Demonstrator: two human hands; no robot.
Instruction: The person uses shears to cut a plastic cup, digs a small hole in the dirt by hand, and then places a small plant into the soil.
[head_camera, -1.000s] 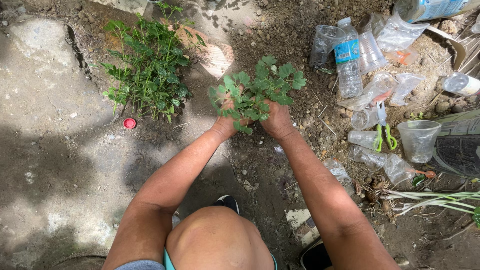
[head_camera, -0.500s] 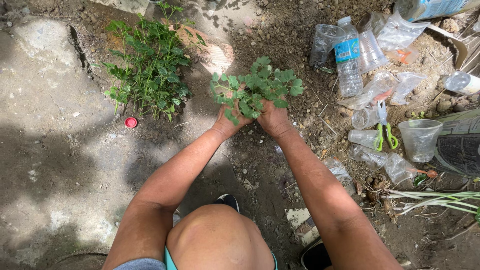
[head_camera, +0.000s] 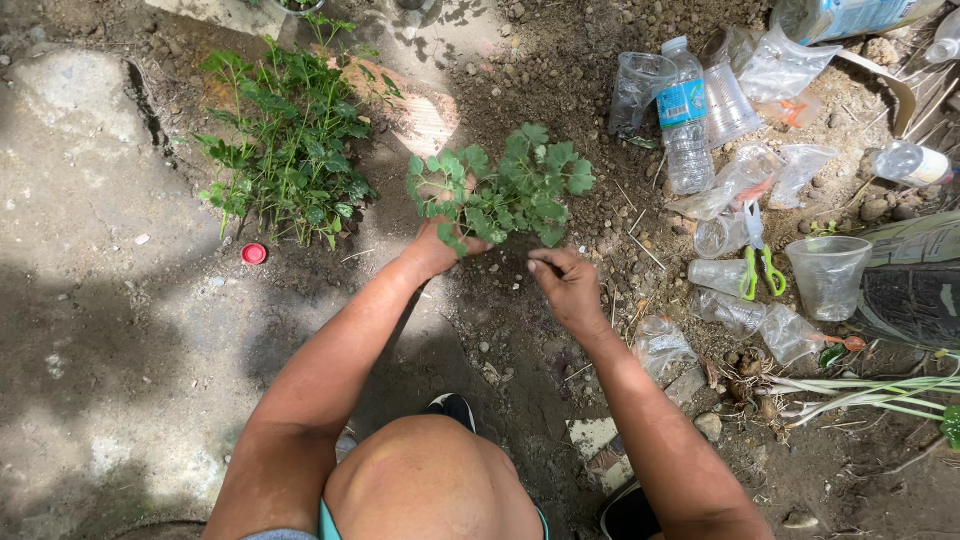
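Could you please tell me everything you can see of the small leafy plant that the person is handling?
The small plant is a low clump of bright green, round, lobed leaves on thin stems, fresh-looking and lit by the sun. It sits on loose brown soil, leaning slightly left. The left hand grips its base from below, partly hidden under the leaves. The right hand is just below it, fingers curled, not touching. A taller, darker plant stands apart on its left.
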